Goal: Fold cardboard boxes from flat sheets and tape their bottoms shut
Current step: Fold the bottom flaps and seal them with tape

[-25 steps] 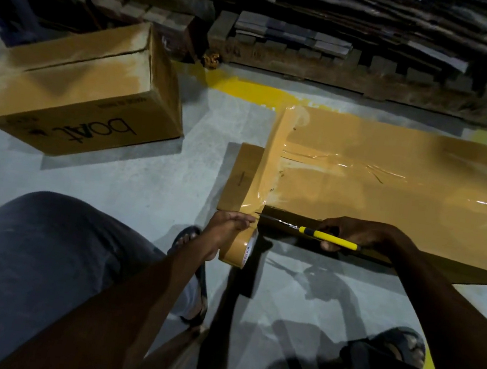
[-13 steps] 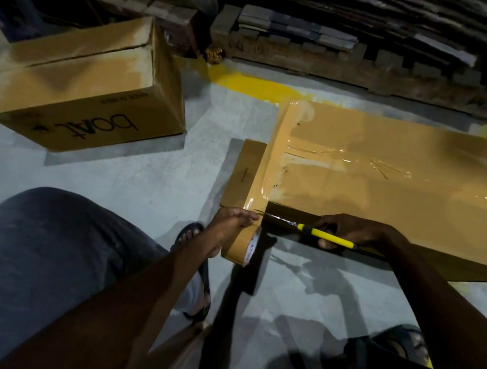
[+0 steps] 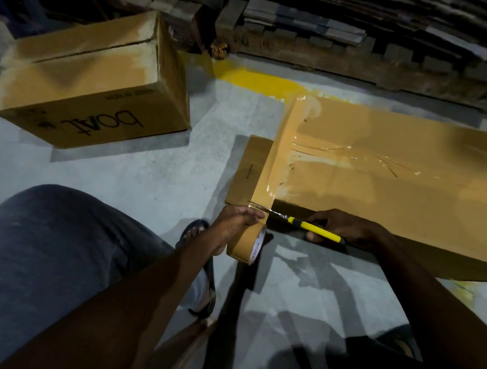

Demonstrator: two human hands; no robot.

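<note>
The left hand [image 3: 235, 224] curls its fingers round the tape roll [image 3: 247, 245]. Just right of them, the right hand [image 3: 347, 228] grips a yellow cutter [image 3: 317, 229], blade against the tape strip [image 3: 280, 153]. Beyond both sets of fingers lies the taped box [image 3: 407, 188], and a finished box [image 3: 93, 85] sits far left.

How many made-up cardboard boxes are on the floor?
2. The printed box sits at left; the taped box lies at right. Flat sheets stacked behind aren't counted; more may be hidden.
</note>
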